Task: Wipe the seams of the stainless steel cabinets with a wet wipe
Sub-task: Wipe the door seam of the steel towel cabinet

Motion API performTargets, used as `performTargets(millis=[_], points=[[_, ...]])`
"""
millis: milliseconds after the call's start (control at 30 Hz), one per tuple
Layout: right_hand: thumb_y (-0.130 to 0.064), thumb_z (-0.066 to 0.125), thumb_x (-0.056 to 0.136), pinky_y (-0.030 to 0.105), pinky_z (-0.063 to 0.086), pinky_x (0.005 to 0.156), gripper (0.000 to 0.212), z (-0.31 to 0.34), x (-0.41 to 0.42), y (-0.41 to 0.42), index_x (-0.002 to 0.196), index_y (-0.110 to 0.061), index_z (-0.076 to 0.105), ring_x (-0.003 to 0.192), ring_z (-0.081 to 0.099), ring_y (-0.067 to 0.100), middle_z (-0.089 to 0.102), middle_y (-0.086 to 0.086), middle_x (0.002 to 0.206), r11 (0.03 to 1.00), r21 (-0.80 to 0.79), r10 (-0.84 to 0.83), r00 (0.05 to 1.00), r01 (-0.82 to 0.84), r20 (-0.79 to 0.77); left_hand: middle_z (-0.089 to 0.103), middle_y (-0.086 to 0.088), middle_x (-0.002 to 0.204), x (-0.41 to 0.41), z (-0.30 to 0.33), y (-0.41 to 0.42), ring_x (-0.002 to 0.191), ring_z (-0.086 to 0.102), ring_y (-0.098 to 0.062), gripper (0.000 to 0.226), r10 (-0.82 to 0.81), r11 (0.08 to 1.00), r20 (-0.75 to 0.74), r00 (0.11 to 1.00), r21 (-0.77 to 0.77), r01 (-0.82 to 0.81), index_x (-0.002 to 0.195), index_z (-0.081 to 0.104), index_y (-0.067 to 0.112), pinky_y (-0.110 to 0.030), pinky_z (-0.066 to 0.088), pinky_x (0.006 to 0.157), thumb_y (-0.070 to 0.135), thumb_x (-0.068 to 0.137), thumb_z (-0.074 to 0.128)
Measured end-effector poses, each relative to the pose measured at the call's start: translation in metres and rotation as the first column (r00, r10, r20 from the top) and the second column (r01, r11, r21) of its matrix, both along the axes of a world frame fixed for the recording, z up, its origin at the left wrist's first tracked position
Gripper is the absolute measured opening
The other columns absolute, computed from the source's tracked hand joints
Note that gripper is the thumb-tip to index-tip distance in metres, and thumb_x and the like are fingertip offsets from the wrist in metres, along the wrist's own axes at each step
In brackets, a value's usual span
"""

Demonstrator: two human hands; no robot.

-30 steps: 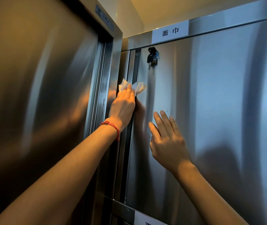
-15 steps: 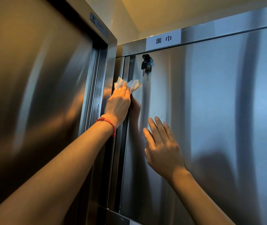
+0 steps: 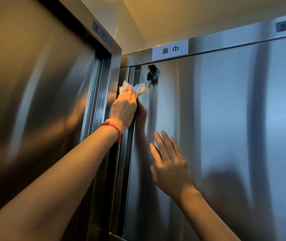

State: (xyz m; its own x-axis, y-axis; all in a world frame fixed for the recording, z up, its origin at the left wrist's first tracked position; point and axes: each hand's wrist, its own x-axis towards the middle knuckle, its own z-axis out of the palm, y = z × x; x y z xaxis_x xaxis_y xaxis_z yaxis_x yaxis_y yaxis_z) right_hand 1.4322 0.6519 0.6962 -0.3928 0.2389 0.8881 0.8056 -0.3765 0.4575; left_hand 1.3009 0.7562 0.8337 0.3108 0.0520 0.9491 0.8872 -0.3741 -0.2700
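Over the last second we have slid our left hand up the dark vertical seam at the brushed steel door's edge, fingers pressing the crumpled white wet wipe flat against it. The wipe peeks out above our fingertips, just below the black key. Our right hand stays open, flat on the door (steadying it, we judge). The seam's top stretch remains.

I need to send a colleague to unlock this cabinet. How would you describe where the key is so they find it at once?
Look at the steel cabinet door on the right, under the white label. The key hangs from the lock at the door's top left corner, just above the wet wipe. Its black head is the only dark thing there.
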Motion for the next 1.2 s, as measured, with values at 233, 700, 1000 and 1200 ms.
performTargets(millis=[233, 700, 1000, 1200], points=[[-0.024, 0.074, 0.069, 0.051, 0.036, 0.102, 0.049, 0.000, -0.001, 0.000, 0.114, -0.006, 0.068, 0.124, 0.048, 0.038, 0.055, 0.020, 0.130, 1.000, 0.013, 0.013, 1.000, -0.013, 0.010, 0.017, -0.020, 0.153, -0.001, 0.013, -0.002, 0.142, 0.015, -0.027, 0.054, -0.018, 1.000, 0.002, 1.000, 0.000, 0.018, 0.145, 0.016, -0.002, -0.031, 0.010, 0.114, 0.000, 0.095, 0.035], [-0.026, 0.072, 0.070, 0.051, 0.035, 0.103, 0.048, -0.001, 0.000, 0.001, 0.114, -0.007, 0.068, 0.126, 0.047, 0.038, 0.054, 0.020, 0.132, 1.000, -0.003, -0.004, 1.000, 0.004, 0.004, 0.016, -0.019, 0.153, -0.001, 0.022, -0.003, 0.142, 0.015, -0.026, 0.054, -0.069, 0.997, 0.023, 0.997, -0.021, 0.069, 0.145, 0.016, -0.002, -0.030, 0.013, 0.113, -0.003, 0.095, 0.035], [-0.023, 0.069, 0.073, 0.051, 0.035, 0.103, 0.046, -0.001, 0.001, 0.001, 0.116, -0.006, 0.067, 0.126, 0.046, 0.039, 0.054, 0.020, 0.132, 1.000, -0.004, 0.011, 1.000, -0.011, 0.008, 0.017, -0.019, 0.153, -0.001, 0.004, 0.000, 0.142, 0.014, -0.026, 0.053, -0.038, 0.999, 0.004, 0.999, 0.004, 0.038, 0.145, 0.016, -0.001, -0.029, 0.007, 0.113, 0.000, 0.096, 0.035], [-0.024, 0.068, 0.075, 0.052, 0.039, 0.102, 0.046, -0.002, 0.001, 0.001, 0.117, -0.005, 0.065, 0.127, 0.044, 0.039, 0.052, 0.021, 0.133, 1.000, -0.029, 0.011, 1.000, -0.011, -0.008, 0.015, -0.017, 0.154, -0.002, -0.010, 0.001, 0.143, 0.012, -0.025, 0.053, -0.048, 0.999, -0.003, 0.999, -0.003, 0.048, 0.146, 0.015, -0.001, -0.029, 0.003, 0.113, -0.001, 0.096, 0.032]])
